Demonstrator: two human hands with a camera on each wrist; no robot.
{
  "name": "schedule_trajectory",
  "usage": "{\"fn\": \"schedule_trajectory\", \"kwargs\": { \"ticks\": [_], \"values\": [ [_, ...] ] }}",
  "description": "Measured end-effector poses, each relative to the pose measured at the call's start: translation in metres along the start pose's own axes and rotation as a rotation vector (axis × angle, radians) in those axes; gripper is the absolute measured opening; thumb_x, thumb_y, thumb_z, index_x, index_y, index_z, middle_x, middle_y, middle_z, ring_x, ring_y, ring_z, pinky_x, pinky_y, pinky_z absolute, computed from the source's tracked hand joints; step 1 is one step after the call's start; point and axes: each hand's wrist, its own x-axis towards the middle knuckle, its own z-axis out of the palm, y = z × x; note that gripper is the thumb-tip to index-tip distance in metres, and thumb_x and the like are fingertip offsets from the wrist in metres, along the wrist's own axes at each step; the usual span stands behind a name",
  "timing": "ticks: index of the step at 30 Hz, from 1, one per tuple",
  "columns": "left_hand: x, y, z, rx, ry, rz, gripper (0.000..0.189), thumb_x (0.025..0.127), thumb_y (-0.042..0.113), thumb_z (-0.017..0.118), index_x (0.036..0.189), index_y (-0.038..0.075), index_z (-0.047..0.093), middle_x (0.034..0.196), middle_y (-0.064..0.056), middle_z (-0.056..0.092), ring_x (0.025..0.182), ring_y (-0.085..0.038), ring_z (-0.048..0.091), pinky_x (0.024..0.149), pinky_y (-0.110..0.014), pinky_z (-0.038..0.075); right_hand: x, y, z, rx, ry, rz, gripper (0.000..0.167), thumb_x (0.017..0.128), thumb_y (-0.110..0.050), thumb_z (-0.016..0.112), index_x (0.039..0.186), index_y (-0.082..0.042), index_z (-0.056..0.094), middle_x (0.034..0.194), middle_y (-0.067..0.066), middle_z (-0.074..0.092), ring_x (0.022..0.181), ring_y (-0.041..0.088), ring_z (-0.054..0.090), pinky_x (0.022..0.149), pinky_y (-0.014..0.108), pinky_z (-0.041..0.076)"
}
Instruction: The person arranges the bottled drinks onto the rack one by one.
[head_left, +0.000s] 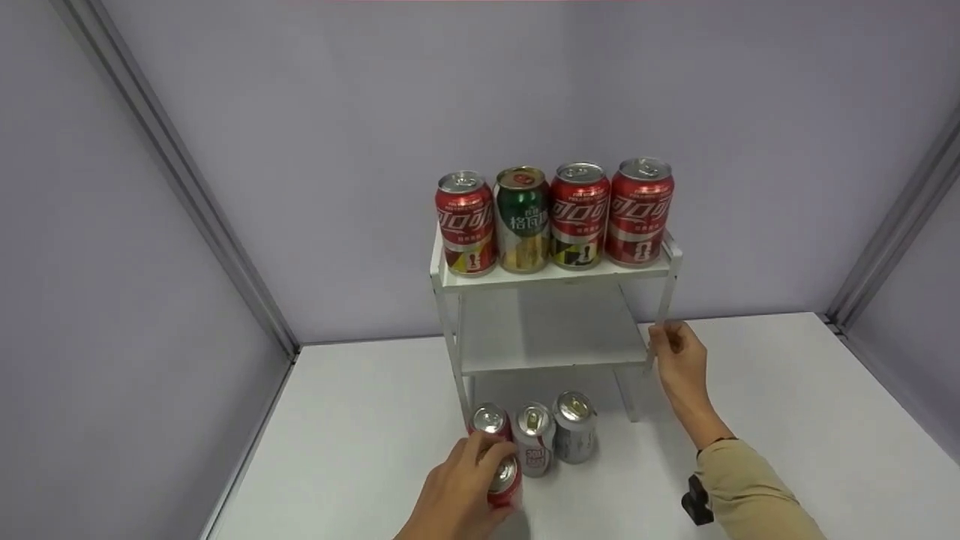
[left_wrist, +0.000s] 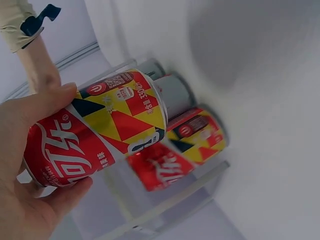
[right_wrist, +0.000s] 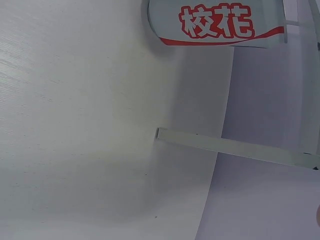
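My left hand (head_left: 454, 487) grips a red cola can (left_wrist: 95, 132) by its upper part, fingers and thumb around it. That can is close in front of another red can (head_left: 490, 418), which stands on the table at the foot of a white two-tier rack (head_left: 555, 322). Beside it are two silver cans, one with red lettering (head_left: 533, 442) and one plainer (head_left: 576, 429). Over at the rack's right front post (head_left: 664, 300), my right hand (head_left: 684, 364) pinches the post between thumb and fingers. Only a sliver of that hand shows in the right wrist view.
On the rack's top tier, three red cola cans, one at the left end (head_left: 465, 225), stand in a row with a green and gold can (head_left: 523, 221). The middle shelf holds no cans. Grey panels (head_left: 360, 150) wall in the white table (head_left: 337, 435).
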Motion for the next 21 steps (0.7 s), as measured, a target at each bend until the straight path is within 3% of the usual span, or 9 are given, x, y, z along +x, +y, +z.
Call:
{"fn": "schedule_trajectory", "kwargs": {
  "ticks": [5, 9, 15, 21],
  "values": [
    [0.02, 0.001, -0.016, 0.03, 0.116, 0.091, 0.068, 0.061, 0.015, 0.094, 0.12, 0.016, 0.06, 0.115, -0.003, 0.056, 0.101, -0.021, 0.062, 0.069, -0.032, 0.058, 0.008, 0.023, 0.001, 0.044, 0.011, 0.004, 0.019, 0.103, -0.014, 0.055, 0.099, 0.005, 0.055, 0.085, 0.005, 0.057, 0.077, 0.012, 0.054, 0.071, 0.019, 0.043],
    [0.04, 0.0, -0.027, 0.052, 0.148, 0.084, 0.067, 0.064, 0.014, 0.094, 0.121, 0.017, 0.059, 0.116, -0.002, 0.057, 0.103, -0.022, 0.062, 0.07, -0.035, 0.058, 0.015, 0.041, 0.004, 0.061, 0.01, 0.002, 0.022, 0.103, -0.019, 0.054, 0.102, 0.003, 0.055, 0.086, 0.004, 0.058, 0.079, 0.016, 0.055, 0.072, 0.021, 0.045],
    [0.067, -0.006, -0.032, 0.074, 0.189, 0.086, 0.07, 0.065, 0.011, 0.094, 0.125, 0.016, 0.057, 0.122, -0.004, 0.055, 0.106, -0.025, 0.06, 0.072, -0.037, 0.058, 0.016, 0.041, 0.003, 0.047, 0.042, -0.02, 0.02, 0.102, -0.016, 0.056, 0.099, 0.004, 0.055, 0.083, 0.003, 0.057, 0.076, 0.015, 0.055, 0.067, 0.019, 0.044],
    [0.086, -0.011, -0.031, 0.111, 0.273, 0.081, 0.073, 0.065, 0.005, 0.093, 0.127, 0.015, 0.056, 0.125, -0.006, 0.055, 0.11, -0.028, 0.059, 0.069, -0.039, 0.058, 0.015, 0.042, 0.003, 0.039, 0.055, -0.037, 0.019, 0.102, -0.014, 0.056, 0.097, 0.004, 0.056, 0.08, 0.002, 0.056, 0.073, 0.012, 0.053, 0.066, 0.02, 0.044]
  ]
}}
